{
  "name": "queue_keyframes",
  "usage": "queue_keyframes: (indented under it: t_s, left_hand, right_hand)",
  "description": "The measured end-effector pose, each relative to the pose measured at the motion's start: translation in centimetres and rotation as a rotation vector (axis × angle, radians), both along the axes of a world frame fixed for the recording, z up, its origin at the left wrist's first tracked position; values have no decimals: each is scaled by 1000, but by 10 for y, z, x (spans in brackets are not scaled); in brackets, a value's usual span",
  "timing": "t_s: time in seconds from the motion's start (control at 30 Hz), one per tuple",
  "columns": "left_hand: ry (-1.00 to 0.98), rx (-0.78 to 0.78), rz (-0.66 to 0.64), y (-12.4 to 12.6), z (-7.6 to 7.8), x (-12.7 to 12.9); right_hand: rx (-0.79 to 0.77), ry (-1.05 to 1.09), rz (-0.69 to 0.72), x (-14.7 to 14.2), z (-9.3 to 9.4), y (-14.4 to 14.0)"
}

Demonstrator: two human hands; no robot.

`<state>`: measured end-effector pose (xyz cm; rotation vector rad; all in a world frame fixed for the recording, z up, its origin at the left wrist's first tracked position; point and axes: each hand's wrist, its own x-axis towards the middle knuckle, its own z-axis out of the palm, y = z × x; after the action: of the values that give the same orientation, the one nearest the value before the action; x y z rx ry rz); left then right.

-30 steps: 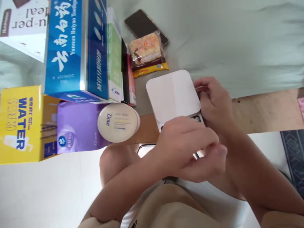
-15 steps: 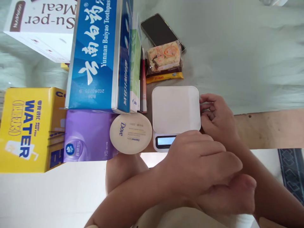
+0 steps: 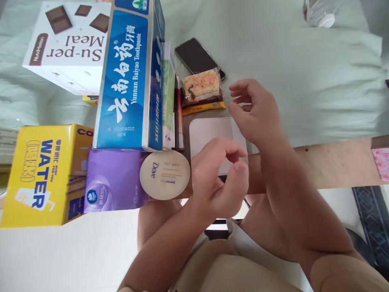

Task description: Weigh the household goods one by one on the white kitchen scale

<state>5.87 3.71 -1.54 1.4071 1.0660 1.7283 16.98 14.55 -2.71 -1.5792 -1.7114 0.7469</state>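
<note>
A small white kitchen scale [image 3: 209,134] lies flat at the near edge of the pale green sheet. My left hand [image 3: 219,178] hovers over the scale's front edge with fingers curled loosely and holds nothing; it hides the display. My right hand [image 3: 257,111] is raised above the scale's right corner, fingers spread, empty. Just beyond the scale sits a wrapped snack packet [image 3: 202,87] on a yellow packet, and a dark phone [image 3: 197,56] behind it. A round cream Dove jar [image 3: 164,175] lies left of the scale.
Left of the scale stand a blue toothpaste box [image 3: 127,81], thin green and red boxes, a purple pack [image 3: 112,180], a yellow WATER box [image 3: 42,174] and a white Su-per Meal box [image 3: 69,40]. A wooden edge [image 3: 334,162] runs to the right. A bottle end [image 3: 319,12] shows top right.
Both hands have let go of the scale and lifted: the right rose up and away, the left drew back and curled. The scale now rests flat.
</note>
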Motion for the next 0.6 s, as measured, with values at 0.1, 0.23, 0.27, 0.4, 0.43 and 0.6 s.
queue_keyframes:
  t_s: [0.1, 0.23, 0.27, 0.4, 0.43, 0.6]
  left_hand:
    - [-34, -30, 20, -2, 0, -5]
    - [-11, -30, 18, -3, 0, -5]
    - [0, -23, 13, -3, 0, -5]
    - [-14, 4, 20, -2, -2, -2]
    - [-22, 10, 26, -1, -3, 0]
    - [-42, 64, 34, -2, -3, 1]
  right_hand:
    - [-2, -30, 42, -5, -8, 11]
    - [-26, -57, 56, -11, -12, 20]
    - [-34, -70, 41, -14, -11, 21]
    - [-52, -89, -30, -21, -5, 22]
    - [-24, -46, -45, -21, -4, 21]
    - [138, 204, -186, -6, -5, 17]
